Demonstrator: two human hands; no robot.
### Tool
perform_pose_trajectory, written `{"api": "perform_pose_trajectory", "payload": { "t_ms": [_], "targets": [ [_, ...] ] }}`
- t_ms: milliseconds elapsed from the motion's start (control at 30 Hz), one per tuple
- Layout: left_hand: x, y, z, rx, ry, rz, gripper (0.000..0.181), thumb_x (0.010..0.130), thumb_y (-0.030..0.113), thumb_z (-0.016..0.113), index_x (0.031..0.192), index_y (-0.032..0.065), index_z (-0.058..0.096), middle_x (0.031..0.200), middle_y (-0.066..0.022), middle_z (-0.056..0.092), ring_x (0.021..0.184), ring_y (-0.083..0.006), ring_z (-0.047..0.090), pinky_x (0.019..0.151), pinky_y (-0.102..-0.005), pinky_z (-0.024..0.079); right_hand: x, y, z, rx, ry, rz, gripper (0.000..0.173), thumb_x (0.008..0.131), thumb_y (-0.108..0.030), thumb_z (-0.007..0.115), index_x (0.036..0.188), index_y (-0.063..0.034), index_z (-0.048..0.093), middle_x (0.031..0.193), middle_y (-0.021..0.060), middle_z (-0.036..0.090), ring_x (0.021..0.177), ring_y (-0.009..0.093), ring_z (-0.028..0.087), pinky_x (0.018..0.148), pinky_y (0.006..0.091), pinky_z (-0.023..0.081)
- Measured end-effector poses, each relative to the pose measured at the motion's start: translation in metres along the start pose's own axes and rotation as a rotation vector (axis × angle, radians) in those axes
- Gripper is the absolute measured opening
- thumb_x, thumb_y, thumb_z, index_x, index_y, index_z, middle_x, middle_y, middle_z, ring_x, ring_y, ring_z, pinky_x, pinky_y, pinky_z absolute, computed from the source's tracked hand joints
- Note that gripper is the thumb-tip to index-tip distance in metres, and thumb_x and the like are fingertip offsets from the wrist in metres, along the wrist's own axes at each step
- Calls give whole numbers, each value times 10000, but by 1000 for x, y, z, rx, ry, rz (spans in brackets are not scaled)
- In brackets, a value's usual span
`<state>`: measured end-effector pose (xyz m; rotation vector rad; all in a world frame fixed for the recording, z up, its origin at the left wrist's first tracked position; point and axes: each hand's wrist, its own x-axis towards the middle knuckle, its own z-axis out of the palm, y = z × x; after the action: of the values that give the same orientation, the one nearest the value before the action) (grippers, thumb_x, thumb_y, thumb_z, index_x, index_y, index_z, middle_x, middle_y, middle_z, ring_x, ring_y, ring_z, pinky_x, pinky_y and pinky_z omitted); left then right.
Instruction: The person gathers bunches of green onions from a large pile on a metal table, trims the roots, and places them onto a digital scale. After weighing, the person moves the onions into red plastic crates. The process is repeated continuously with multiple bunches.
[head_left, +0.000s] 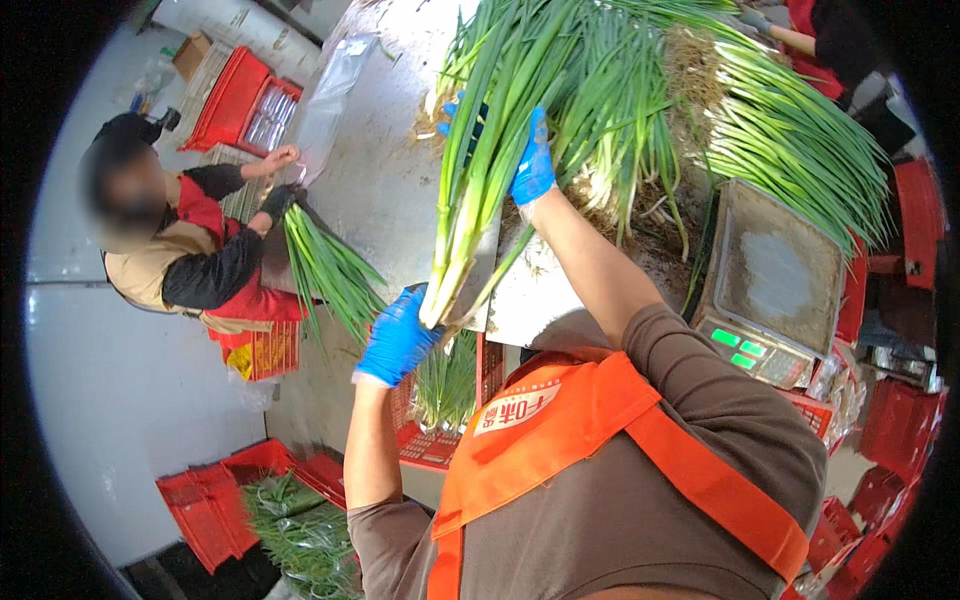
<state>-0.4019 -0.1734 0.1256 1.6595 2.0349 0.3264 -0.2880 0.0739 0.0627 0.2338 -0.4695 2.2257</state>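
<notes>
A bunch of green onions (480, 195) lies slantwise before me, its white root ends toward me and its green leaves pointing away. My left hand (401, 334), in a blue glove, grips it at the root ends. Farther up the stalks, my right hand (534, 161), also blue-gloved, holds the leaves from the right side; blue-gloved fingers show past the left edge of the bunch. Just beyond my right hand, loose green onions (611, 142) with soiled roots lie on the metal table (375, 195).
A soiled weighing scale (776, 262) with a lit display stands right, beside piled green onions (795, 142). At left a co-worker (202, 240) holds another bunch (322, 262). Red crates (217, 502) stand around; one below the table (427, 446) holds green onions. Another person's arm (791, 37) reaches in.
</notes>
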Motion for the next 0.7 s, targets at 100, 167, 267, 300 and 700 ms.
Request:
{"api": "perform_pose_trajectory", "payload": {
  "t_ms": [100, 167, 267, 300, 700],
  "targets": [
    [22, 0, -8, -151, -95, 0, 447, 659, 79, 679, 1081, 32, 539, 937, -132, 618, 835, -197, 596, 769, -317, 463, -3, -51, 44, -144, -156, -214, 874, 727, -638, 499, 1338, -57, 269, 1330, 191, 336, 1195, 346, 376, 971, 489, 349],
    [54, 12, -4, -411, -198, 16, 354, 684, 13, 655, 1028, 16, 571, 882, -29, 621, 821, -95, 570, 745, -261, 460, -9, -99, 44, -227, -182, -333, 806, 747, -548, 551, 1334, -66, 282, 1324, 190, 345, 1203, 348, 362, 970, 494, 351],
    [99, 56, 5, -486, -311, 183, 414, 680, 32, 666, 1074, 6, 539, 941, -52, 615, 855, -106, 562, 770, -269, 452, -51, -185, 42, -323, -86, -484, 719, 775, -442, 566, 1320, -56, 303, 1293, 188, 384, 1197, 348, 369, 970, 486, 352],
    [112, 72, 12, -469, -350, 250, 435, 680, 46, 669, 1089, 3, 527, 962, -60, 610, 873, -110, 558, 782, -274, 448, -73, -213, 34, -330, -2, -573, 668, 793, -378, 569, 1312, -44, 313, 1266, 187, 419, 1184, 343, 388, 966, 479, 355],
    [205, 283, 173, -41, -629, 830, 515, 655, 221, 705, 1102, 42, 522, 1047, -190, 569, 949, -305, 553, 800, -382, 434, -374, -400, 2, -206, 1024, -1012, 324, 844, -186, 508, 1123, -21, 502, 1103, 135, 554, 1030, 280, 515, 929, 385, 401]
  ]
}}
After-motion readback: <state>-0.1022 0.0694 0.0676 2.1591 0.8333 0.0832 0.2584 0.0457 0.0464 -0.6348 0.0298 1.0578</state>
